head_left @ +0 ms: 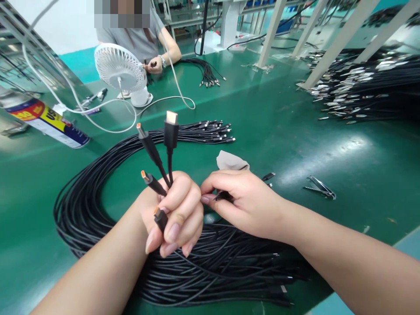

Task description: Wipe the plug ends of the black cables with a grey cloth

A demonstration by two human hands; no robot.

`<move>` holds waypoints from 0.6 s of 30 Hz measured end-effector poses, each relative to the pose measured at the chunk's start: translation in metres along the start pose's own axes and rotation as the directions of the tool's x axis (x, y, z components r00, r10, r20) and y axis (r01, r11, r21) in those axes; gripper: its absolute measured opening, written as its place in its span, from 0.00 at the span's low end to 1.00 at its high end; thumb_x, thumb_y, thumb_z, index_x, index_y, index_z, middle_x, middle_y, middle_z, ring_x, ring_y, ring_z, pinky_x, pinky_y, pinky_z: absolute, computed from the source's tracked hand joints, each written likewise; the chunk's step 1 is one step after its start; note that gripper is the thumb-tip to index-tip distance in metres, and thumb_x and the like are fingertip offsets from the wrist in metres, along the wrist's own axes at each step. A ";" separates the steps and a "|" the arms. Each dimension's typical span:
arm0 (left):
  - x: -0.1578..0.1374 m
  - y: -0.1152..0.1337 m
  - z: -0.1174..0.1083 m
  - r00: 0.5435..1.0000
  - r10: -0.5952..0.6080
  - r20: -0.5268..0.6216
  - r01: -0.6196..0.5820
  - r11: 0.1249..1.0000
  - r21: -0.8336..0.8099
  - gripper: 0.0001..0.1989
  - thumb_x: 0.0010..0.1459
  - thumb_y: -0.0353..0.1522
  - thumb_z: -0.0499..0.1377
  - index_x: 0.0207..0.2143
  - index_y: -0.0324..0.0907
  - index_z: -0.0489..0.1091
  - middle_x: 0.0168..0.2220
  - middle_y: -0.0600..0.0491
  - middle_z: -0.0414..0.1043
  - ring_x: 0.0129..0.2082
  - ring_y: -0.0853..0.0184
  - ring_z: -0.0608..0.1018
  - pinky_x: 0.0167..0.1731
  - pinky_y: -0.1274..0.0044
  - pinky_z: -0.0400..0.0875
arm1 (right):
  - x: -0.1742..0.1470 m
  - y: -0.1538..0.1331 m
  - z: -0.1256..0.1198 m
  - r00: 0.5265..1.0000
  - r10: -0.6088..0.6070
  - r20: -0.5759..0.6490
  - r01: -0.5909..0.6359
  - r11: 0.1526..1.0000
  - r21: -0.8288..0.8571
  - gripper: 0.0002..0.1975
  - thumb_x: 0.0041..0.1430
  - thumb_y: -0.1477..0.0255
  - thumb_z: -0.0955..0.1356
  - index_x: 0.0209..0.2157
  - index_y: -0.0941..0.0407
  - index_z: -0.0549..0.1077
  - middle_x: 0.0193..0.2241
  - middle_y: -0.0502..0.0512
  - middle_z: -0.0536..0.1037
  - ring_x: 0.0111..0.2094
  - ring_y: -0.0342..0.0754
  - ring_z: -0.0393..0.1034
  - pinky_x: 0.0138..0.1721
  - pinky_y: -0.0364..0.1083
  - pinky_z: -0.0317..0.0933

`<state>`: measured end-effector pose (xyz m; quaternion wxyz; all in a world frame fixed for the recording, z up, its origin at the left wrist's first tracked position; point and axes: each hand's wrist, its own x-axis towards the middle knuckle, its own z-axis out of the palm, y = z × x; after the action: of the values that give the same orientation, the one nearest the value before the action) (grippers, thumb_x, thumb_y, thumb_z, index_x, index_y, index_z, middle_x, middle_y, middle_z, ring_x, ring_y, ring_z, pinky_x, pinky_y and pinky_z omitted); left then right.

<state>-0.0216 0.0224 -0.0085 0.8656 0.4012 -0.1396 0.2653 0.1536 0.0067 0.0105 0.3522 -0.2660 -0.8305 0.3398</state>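
Note:
Several black USB cables (pixel 171 136) are gripped in my left hand (pixel 179 214), their plugs sticking up and out between the fingers. Some of these plugs show orange inside the metal tip. Just to the right, my right hand (pixel 246 199) is closed with thumb and forefinger pinched near the left fist. Black cable shows in its grip, and two plug ends (pixel 269 176) poke out behind it. Below and around both hands lies a large curved bundle of black cables (pixel 78 201) on the green table. Beyond my right hand is a pale grey cloth-like piece (pixel 232 160), partly hidden.
A small white fan (pixel 120 68) with a white cord stands ahead, near a seated co-worker (pixel 134 39) handling cables. A spray can (pixel 49 120) is at left. Nail clippers (pixel 320 188) lie at right. More cable piles (pixel 364 92) sit under slanted posts (pixel 341 43).

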 end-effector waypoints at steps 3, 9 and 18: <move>0.001 -0.002 -0.001 1.000 0.023 0.007 -0.023 1.000 0.001 0.24 0.27 0.30 0.76 0.16 0.49 0.61 0.10 0.62 0.69 0.05 0.63 0.70 0.12 0.76 0.75 | 0.000 -0.001 0.000 1.000 -0.009 0.002 0.009 1.000 -0.026 0.05 0.56 0.84 0.68 0.32 0.61 0.73 0.27 0.49 0.75 0.27 0.38 0.65 0.32 0.38 0.59; -0.005 -0.005 -0.003 0.996 0.089 -0.011 -0.089 0.995 -0.038 0.22 0.24 0.29 0.76 0.17 0.52 0.66 0.10 0.64 0.69 0.04 0.65 0.68 0.09 0.77 0.71 | 0.004 0.001 -0.004 0.996 0.092 -0.002 -0.092 0.995 0.024 0.06 0.56 0.83 0.67 0.30 0.60 0.73 0.25 0.47 0.74 0.26 0.38 0.65 0.30 0.38 0.59; -0.032 -0.013 -0.018 0.959 0.177 -0.220 -0.137 0.973 0.184 0.22 0.17 0.41 0.77 0.18 0.57 0.70 0.06 0.65 0.60 0.04 0.68 0.63 0.09 0.76 0.66 | 0.005 -0.002 -0.003 0.985 0.110 0.133 -0.117 0.992 0.045 0.04 0.57 0.78 0.70 0.36 0.60 0.77 0.30 0.51 0.79 0.30 0.41 0.70 0.33 0.41 0.63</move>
<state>-0.0399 0.0182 -0.0430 0.8154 0.4259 -0.0450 0.3896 0.1520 0.0102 0.0156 0.2843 -0.2808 -0.8260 0.3976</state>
